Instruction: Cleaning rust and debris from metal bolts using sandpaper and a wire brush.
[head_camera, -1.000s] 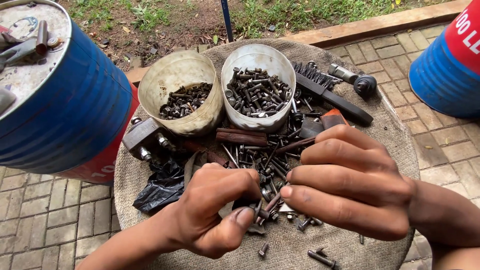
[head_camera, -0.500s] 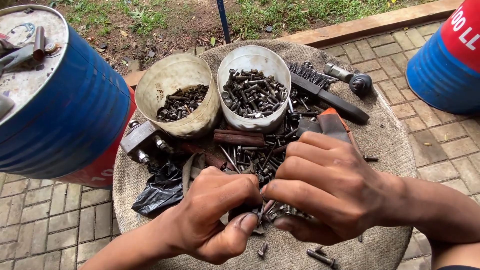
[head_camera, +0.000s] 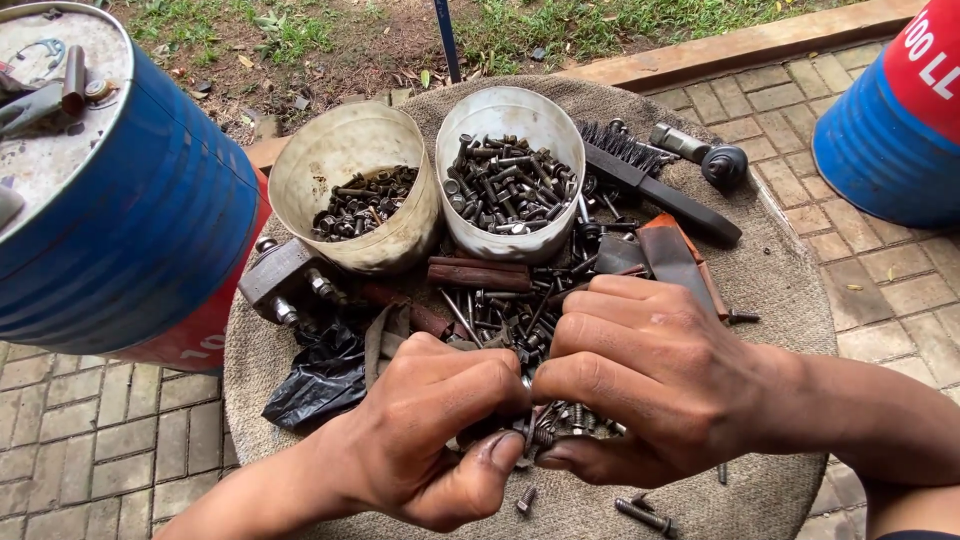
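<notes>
My left hand (head_camera: 430, 435) and my right hand (head_camera: 640, 380) meet over a heap of rusty bolts and screws (head_camera: 510, 310) on a burlap-covered round top (head_camera: 790, 280). Between the fingertips of both hands sits a small threaded bolt (head_camera: 541, 436); the fingers of both pinch it from either side. Behind the heap stand two cut white plastic tubs: the left tub (head_camera: 355, 195) holds dark nuts and short bolts, the right tub (head_camera: 505, 180) holds longer bolts.
A blue drum (head_camera: 110, 220) stands at the left, another blue and red drum (head_camera: 900, 110) at the right. A wire brush (head_camera: 650, 180), a metal socket piece (head_camera: 700, 155), a black plastic bag (head_camera: 325, 375) and a grey metal clamp (head_camera: 285, 280) lie on the burlap. Brick paving surrounds it.
Both hands have drawn closer together over the near part of the heap, and their fingertips now close on one small bolt.
</notes>
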